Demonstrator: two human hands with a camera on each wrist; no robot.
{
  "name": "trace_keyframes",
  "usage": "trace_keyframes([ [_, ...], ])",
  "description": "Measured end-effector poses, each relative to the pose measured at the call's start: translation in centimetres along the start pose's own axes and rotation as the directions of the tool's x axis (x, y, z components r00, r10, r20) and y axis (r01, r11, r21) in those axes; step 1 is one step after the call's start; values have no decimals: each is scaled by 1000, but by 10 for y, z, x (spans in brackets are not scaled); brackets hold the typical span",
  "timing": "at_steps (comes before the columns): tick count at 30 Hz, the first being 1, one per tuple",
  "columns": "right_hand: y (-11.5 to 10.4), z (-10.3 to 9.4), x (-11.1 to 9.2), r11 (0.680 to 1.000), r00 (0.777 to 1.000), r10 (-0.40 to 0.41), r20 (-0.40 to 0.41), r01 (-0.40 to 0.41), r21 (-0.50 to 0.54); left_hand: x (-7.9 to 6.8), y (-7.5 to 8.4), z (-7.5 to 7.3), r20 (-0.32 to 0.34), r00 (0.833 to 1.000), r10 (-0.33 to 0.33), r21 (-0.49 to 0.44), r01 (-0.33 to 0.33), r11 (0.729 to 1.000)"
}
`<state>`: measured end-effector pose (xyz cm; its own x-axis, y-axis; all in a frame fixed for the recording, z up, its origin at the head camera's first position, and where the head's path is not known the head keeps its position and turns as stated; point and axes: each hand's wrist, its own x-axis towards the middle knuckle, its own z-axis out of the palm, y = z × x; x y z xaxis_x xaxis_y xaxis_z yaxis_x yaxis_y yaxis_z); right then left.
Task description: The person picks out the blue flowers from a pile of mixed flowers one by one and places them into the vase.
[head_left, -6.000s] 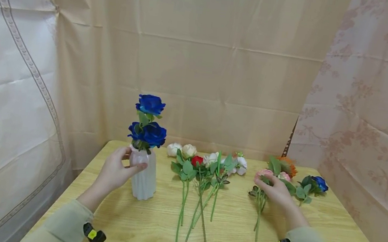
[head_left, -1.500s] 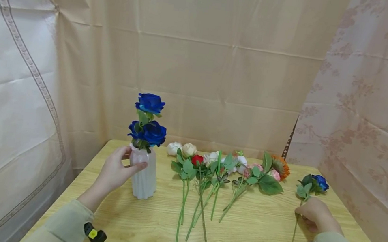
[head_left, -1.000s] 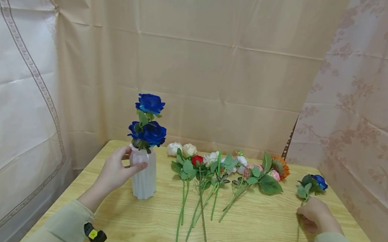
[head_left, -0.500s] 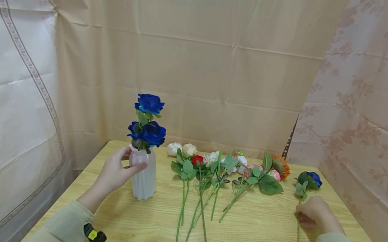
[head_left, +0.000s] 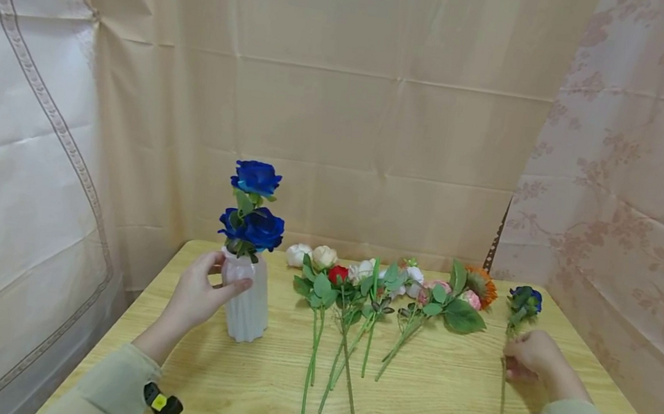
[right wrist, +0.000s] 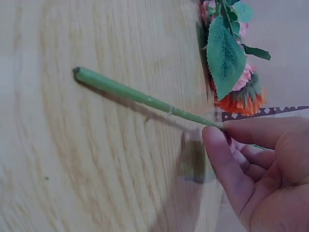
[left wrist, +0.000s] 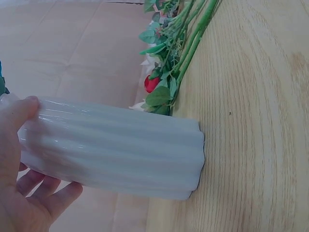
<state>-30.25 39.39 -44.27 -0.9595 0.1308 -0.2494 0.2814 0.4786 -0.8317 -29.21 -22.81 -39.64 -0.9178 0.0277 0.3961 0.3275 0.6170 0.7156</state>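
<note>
My left hand (head_left: 204, 291) grips a white ribbed vase (head_left: 245, 314) near its neck; in the left wrist view the thumb (left wrist: 24, 110) lies on one side and the fingers on the other. The vase stands upright on the table with blue roses (head_left: 262, 229) rising from its mouth. At the right, my right hand (head_left: 538, 363) pinches the green stem of another blue rose (head_left: 536, 300), whose bloom points to the back of the table. In the right wrist view, thumb and forefinger meet on the stem (right wrist: 140, 96), and its cut end sticks out beyond them over the wood.
Between the hands, several flowers lie on the wooden table (head_left: 405, 412): cream roses (head_left: 323, 257), a red rose (head_left: 337, 275), white blooms (head_left: 413, 281), pink flowers (head_left: 470, 299) and an orange flower (head_left: 481, 287). Their stems point to the near side. Cloth (head_left: 381, 122) hangs behind.
The right hand has let go of the pink flowers, now lying further left, and has taken the blue rose's stem. That rose has shifted left and turned. The left hand has stayed on the vase.
</note>
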Motion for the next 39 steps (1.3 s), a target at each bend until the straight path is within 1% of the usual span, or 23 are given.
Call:
trace_keyframes([
  [7,-9,2,1,999,999,-39,1,39,0,0,-1,0,-1,1000,3,-3,-3,1000],
  [11,-14,3,0,997,997,-78,7,78,-14,0,-1,0,-1,1000,4,-5,-4,1000],
  [17,-20,4,-1,992,992,-125,14,125,14,0,-1,0,-1,1000,5,-5,-5,1000],
  [19,-23,5,-2,991,991,-133,4,133,21,0,-1,0,-1,1000,5,-7,-5,1000],
  [22,-24,8,-1,985,985,-171,-3,171,35,0,0,0,1,1000,0,-11,0,1000],
  [28,-31,14,-2,966,966,-254,-38,255,43,0,0,1,4,1000,-7,-21,7,1000],
  [33,-42,20,-3,942,943,-322,-89,328,67,0,0,1,5,1000,-11,-21,11,1000],
  [39,-53,25,-5,918,919,-373,-127,386,94,-1,0,2,2,1000,-7,-12,7,1000],
])
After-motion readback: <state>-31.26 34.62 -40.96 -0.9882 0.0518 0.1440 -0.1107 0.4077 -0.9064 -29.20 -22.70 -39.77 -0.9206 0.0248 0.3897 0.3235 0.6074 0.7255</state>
